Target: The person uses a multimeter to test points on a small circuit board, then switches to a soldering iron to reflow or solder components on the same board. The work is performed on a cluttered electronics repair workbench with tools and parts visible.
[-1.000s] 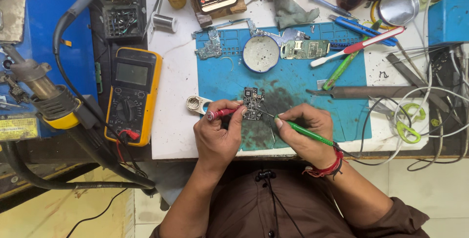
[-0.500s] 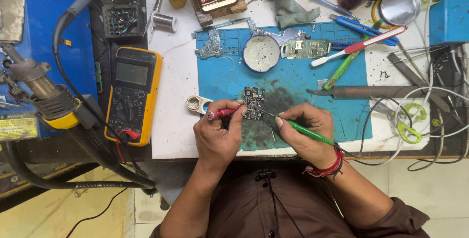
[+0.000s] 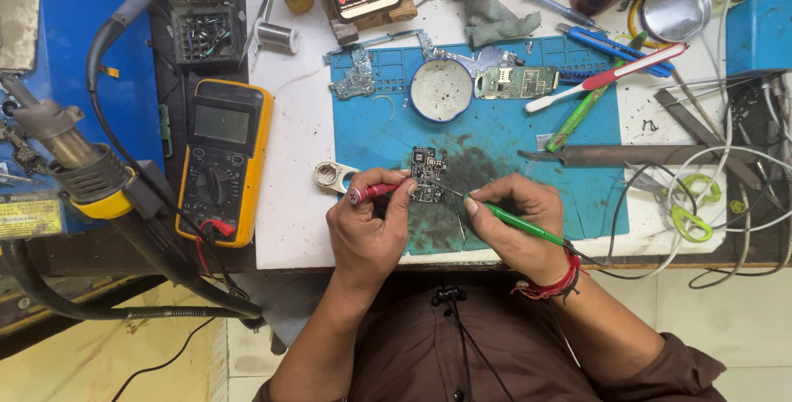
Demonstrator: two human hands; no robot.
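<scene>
Probing the small circuit board (image 3: 426, 173) lying on the blue mat (image 3: 577, 179) near the bench's front edge, I am gripping a red probe (image 3: 369, 193) in my left hand (image 3: 369, 225) and pinching a green probe (image 3: 516, 222) in my right hand (image 3: 518, 214). A yellow multimeter (image 3: 221, 159) is sitting to my left, and a round tin (image 3: 441, 89) is resting just beyond the board.

I see even, bright light from overhead across the frame. Shadows are soft and short. There is mild glare on the round metal lid (image 3: 675, 9) at upper right. Edges bow slightly; focus is sharp at centre.
</scene>
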